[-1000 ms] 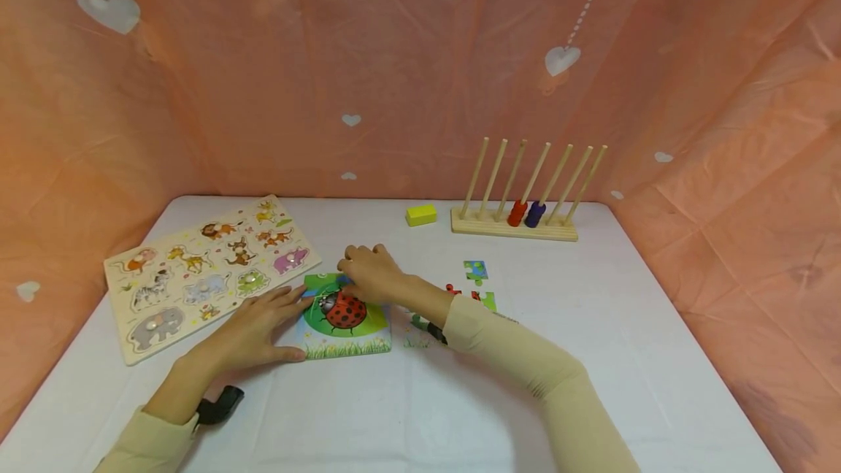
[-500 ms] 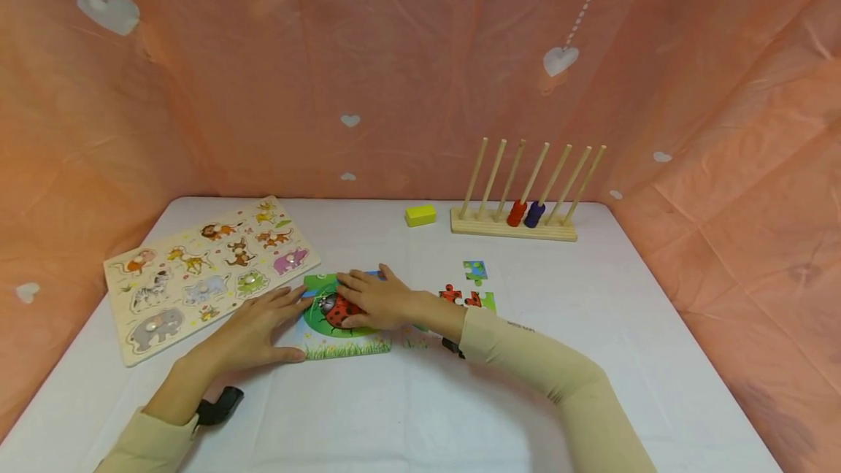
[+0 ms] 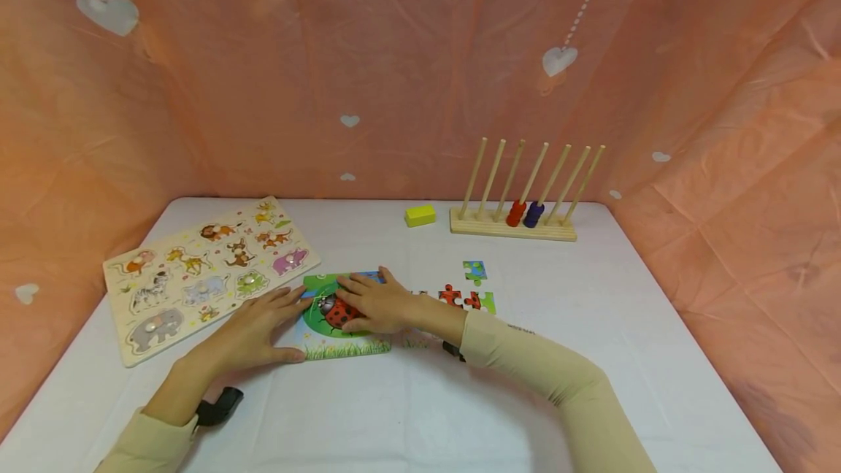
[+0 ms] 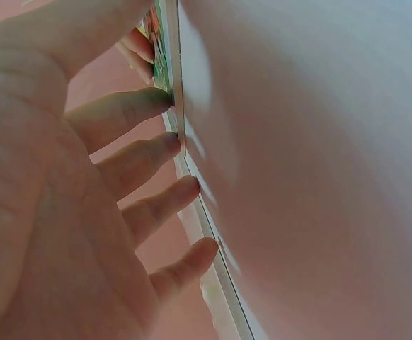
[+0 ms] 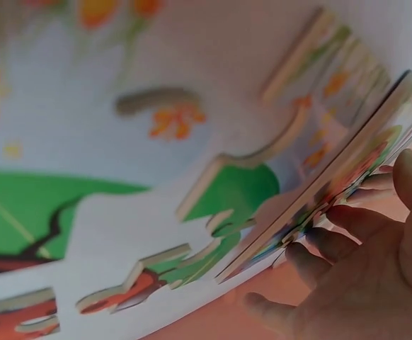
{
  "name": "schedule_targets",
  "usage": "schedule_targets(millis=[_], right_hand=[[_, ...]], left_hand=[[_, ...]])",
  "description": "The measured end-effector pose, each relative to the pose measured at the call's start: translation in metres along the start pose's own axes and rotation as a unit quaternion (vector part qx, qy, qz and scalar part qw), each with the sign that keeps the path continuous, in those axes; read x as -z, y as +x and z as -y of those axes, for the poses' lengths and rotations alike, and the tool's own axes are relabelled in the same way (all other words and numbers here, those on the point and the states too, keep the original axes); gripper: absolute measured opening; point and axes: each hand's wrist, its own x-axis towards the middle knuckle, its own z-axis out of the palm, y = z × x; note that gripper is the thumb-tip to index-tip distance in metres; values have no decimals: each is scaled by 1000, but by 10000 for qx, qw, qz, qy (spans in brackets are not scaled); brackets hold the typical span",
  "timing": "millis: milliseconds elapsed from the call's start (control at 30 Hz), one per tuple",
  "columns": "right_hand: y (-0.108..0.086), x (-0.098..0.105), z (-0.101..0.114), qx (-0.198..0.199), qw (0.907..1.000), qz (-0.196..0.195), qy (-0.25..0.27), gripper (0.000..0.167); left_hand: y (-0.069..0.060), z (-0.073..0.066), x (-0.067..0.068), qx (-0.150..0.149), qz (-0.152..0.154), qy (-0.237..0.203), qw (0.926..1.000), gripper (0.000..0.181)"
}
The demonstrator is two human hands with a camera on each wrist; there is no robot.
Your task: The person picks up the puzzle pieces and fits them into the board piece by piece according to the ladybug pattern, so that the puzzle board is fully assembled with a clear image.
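The person's left arm reaches forward from the lower left, and the left hand lies low with its fingers stretched out and the thumb spread away from them. It grasps nothing; the fingertips and the thumb are against the left side of a square, flat jigsaw puzzle with a red ladybug on a green leaf. This puzzle lies on the table with the white cloth, in front of the person.

The right arm crosses inward from the lower right. The right hand rests palm down over the upper right part of the puzzle, its fingers extended and slightly apart, and it is not clenched around anything.

Near the right forearm lie loose puzzle pieces: one blue and green piece, a red one, and a red and green one. To the left of the puzzle, a pale wooden board with coloured animal figures lies at an angle, close to the left hand's fingers.
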Motion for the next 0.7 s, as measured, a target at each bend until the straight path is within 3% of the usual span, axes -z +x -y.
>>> schedule_targets(millis=[700], right_hand=[[2, -2, 0, -25, 10000, 27, -9, 70]], left_hand=[[0, -1, 0, 6, -12, 48, 10000, 88]])
